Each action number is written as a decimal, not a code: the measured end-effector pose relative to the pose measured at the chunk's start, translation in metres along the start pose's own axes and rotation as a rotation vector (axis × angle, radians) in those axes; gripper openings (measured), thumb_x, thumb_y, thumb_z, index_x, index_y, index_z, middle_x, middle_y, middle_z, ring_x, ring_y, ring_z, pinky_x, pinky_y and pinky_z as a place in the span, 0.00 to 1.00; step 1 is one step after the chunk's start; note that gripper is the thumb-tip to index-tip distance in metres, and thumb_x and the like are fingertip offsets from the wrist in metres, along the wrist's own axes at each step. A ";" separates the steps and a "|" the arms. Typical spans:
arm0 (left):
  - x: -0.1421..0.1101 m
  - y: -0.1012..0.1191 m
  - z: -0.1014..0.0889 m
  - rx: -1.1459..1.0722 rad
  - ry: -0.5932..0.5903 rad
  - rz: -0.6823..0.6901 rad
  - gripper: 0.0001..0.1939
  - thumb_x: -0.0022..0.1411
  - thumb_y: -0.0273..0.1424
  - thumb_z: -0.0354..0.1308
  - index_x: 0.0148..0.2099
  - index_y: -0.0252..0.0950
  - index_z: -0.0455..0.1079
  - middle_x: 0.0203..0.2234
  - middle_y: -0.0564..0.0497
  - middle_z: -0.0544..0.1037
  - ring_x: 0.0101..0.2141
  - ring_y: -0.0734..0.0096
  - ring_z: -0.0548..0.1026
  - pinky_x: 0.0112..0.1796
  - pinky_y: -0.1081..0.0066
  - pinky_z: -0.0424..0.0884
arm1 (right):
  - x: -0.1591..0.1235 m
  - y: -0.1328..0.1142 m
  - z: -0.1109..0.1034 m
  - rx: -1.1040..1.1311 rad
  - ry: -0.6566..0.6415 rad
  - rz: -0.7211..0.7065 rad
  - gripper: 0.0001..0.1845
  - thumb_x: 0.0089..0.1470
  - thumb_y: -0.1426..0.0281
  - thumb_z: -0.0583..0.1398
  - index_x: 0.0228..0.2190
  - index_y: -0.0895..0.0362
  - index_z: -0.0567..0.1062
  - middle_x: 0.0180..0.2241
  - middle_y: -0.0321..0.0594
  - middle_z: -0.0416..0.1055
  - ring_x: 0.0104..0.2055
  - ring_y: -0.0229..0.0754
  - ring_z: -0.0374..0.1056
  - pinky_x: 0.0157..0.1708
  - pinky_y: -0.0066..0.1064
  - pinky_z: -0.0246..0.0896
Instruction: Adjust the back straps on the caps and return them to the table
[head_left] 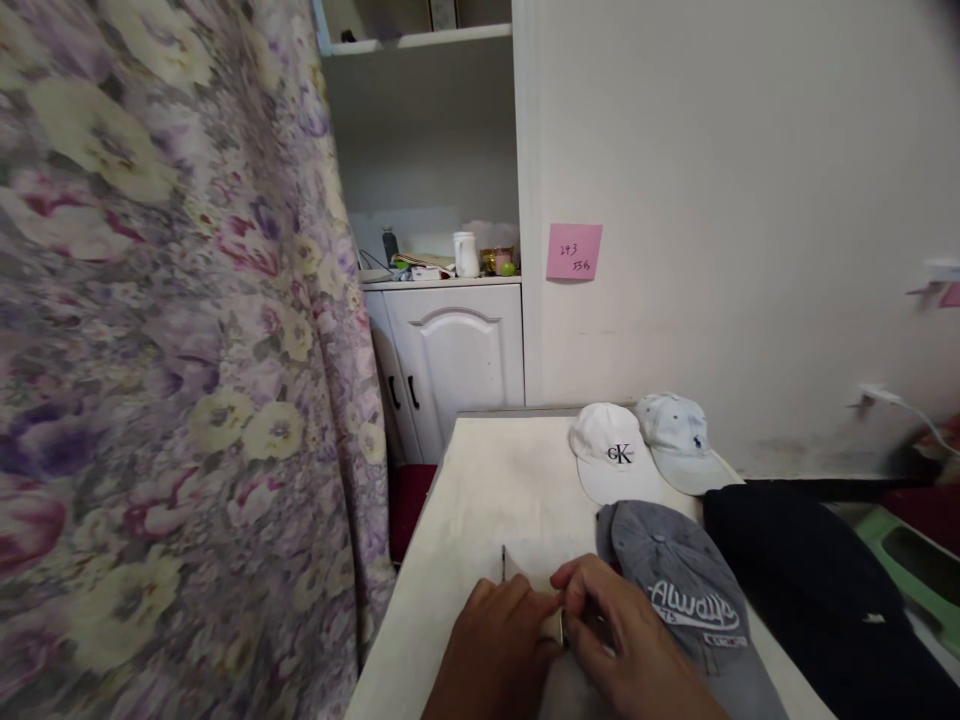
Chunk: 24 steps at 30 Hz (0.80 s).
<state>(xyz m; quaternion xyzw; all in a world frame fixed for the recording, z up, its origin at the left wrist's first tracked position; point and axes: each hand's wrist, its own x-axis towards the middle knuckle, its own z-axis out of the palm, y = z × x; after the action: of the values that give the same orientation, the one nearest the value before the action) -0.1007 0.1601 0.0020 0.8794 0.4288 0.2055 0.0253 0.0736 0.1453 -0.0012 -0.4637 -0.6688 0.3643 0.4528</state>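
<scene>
Both my hands meet at the near edge of a white table (495,480). My left hand (491,645) lies knuckles up with its fingers curled, and a thin dark pointed thing (503,563) sticks up just beyond it. My right hand (626,645) pinches its fingertips against the left hand's fingers, around something small that I cannot make out. The right hand rests on the near edge of a grey cap (690,600) with white lettering.
A white cap (611,450) with a dark logo and a pale blue cap (679,435) lie further back. A black garment (810,590) lies on the right. A floral curtain (165,350) hangs at the left. A white cabinet (450,350) stands behind, and a pink note (574,250) is on the wall.
</scene>
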 end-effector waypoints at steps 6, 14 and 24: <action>0.001 0.002 -0.001 0.035 -0.038 0.012 0.14 0.55 0.15 0.54 0.38 0.39 0.71 0.33 0.54 0.81 0.31 0.65 0.74 0.35 0.64 0.63 | 0.001 0.002 0.000 -0.033 -0.032 0.001 0.06 0.54 0.74 0.58 0.29 0.51 0.66 0.41 0.42 0.73 0.47 0.49 0.70 0.47 0.42 0.65; -0.001 -0.001 -0.004 0.076 0.015 0.046 0.11 0.58 0.17 0.55 0.35 0.39 0.70 0.31 0.55 0.80 0.31 0.67 0.74 0.35 0.66 0.63 | 0.000 -0.003 -0.007 -0.063 -0.056 -0.092 0.12 0.61 0.70 0.54 0.31 0.54 0.76 0.41 0.45 0.76 0.49 0.50 0.71 0.47 0.41 0.64; -0.003 -0.005 0.004 0.148 0.009 0.112 0.11 0.57 0.16 0.58 0.36 0.39 0.70 0.34 0.56 0.81 0.33 0.65 0.75 0.34 0.64 0.61 | 0.003 -0.006 0.002 0.007 0.007 0.043 0.08 0.53 0.74 0.58 0.23 0.52 0.68 0.36 0.44 0.75 0.43 0.50 0.72 0.43 0.41 0.66</action>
<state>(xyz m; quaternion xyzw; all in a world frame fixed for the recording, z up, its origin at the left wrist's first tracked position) -0.1050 0.1617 -0.0035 0.9005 0.3930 0.1783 -0.0532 0.0694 0.1466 0.0040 -0.4776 -0.6557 0.3746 0.4491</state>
